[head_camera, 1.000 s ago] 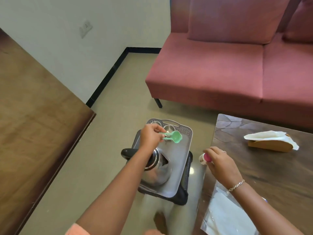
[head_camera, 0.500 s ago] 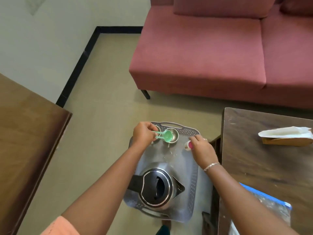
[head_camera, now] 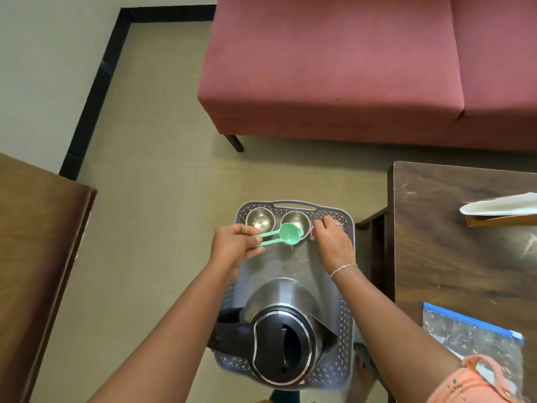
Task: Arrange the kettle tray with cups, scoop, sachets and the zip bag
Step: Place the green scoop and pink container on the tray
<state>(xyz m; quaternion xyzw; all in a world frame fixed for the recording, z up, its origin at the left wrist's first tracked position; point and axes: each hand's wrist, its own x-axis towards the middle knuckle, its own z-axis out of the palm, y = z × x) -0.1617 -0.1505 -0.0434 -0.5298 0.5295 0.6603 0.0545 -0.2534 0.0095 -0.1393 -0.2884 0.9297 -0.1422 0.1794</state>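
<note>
At the frame's centre, the left hand (head_camera: 232, 248) pinches the green scoop (head_camera: 286, 235) by its handle over the grey tray (head_camera: 345, 330), its bowl overlapping the right steel cup (head_camera: 295, 221). The right hand (head_camera: 332, 242) curls around a small pink-and-white item (head_camera: 313, 233), just right of that cup. The kettle (head_camera: 283, 330) stands lower centre; the zip bag (head_camera: 470, 338) lies lower right on the dark table (head_camera: 453, 257).

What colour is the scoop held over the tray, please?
The scoop is mint green, seen clearly in the head view.

Grey perforated tray (head_camera: 347, 289), handle slot at 12 o'clock. Steel kettle (head_camera: 283, 330) upright at 6 o'clock, black lid shut, handle toward 9. Two steel cups (head_camera: 260, 219) (head_camera: 295, 221) upright, side by side at 12. Green scoop (head_camera: 286, 235) held level over the right cup's near rim. Pink-and-white sachet (head_camera: 313, 233) just right of it. Clear blue-sealed zip bag (head_camera: 470, 341) flat on counter, 4 o'clock.
</note>
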